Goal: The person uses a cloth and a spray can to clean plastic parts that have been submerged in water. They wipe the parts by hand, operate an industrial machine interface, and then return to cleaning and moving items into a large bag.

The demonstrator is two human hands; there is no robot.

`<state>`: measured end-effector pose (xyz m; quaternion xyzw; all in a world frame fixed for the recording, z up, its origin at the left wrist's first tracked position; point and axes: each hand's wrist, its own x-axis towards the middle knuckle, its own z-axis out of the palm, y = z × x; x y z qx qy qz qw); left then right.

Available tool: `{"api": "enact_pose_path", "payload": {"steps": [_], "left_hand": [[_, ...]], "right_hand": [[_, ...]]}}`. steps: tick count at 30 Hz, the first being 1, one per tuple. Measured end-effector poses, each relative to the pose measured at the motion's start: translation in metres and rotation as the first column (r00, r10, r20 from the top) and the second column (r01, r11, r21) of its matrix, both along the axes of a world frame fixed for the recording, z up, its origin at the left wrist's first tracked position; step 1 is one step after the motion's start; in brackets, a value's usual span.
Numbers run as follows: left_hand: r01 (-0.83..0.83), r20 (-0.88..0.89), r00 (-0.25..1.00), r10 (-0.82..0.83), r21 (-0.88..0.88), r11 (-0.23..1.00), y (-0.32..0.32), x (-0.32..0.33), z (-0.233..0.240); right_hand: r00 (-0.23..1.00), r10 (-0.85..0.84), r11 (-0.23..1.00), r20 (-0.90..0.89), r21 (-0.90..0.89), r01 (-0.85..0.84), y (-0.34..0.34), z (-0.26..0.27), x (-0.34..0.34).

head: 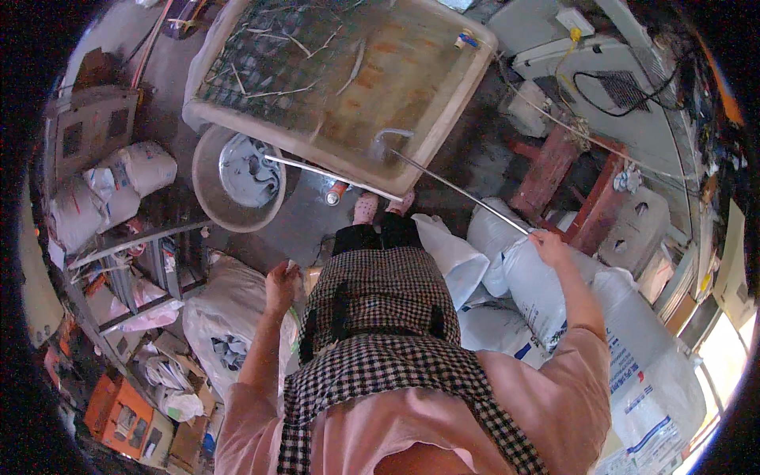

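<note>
My right hand (pixel 549 246) grips the end of a long thin metal rod (pixel 475 198). The rod slants over the near right corner of a large water-filled tub (pixel 446 135). Its far tip is beside a pale curved strip (pixel 393 134) in the water. My left hand (pixel 284 286) is raised left of my checked apron (pixel 380 297), fingers curled. Something whitish shows at those fingertips, too small to make out. A round bucket (pixel 205 178) holding grey curled pieces (pixel 261 172) stands left of the tub's near edge. A white strip (pixel 332 174) stretches from the bucket along that edge.
Stuffed white sacks (pixel 641 356) crowd my right side. Beyond them stand a red frame (pixel 552 166) and a grey machine cabinet (pixel 617 89). A spray can (pixel 335 195) is near my feet. Left are an open sack (pixel 219 303), a metal frame (pixel 142 279) and an orange box (pixel 119 415).
</note>
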<state>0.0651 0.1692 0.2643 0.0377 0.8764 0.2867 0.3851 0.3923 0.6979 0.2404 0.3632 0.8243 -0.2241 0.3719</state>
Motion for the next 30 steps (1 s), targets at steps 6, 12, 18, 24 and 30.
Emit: {"api": "enact_pose_path", "payload": {"steps": [6,12,18,24,30], "left_hand": [[-0.044,0.005,0.999,0.045,-0.128,0.991,0.015,0.010,0.008],[0.030,-0.159,0.987,-0.035,-0.032,0.999,0.010,0.021,-0.005],[-0.090,-0.027,0.996,0.089,-0.041,0.995,0.003,0.025,-0.023],[0.075,-0.148,0.983,-0.107,-0.211,0.975,0.023,0.024,0.001],[-0.366,0.003,0.931,0.366,-0.012,0.931,-0.012,0.057,-0.029]], "right_hand": [[0.941,-0.300,0.917,-0.157,-0.319,0.240,-0.026,-0.101,0.014],[0.972,-0.203,0.938,-0.114,-0.309,0.160,-0.048,-0.176,-0.021],[0.937,-0.312,0.874,-0.158,-0.434,0.218,-0.076,-0.216,-0.077],[0.886,-0.456,0.735,-0.079,-0.595,0.325,-0.105,-0.236,-0.157],[0.872,-0.417,0.792,-0.256,-0.573,0.211,-0.122,-0.313,-0.216]]}}
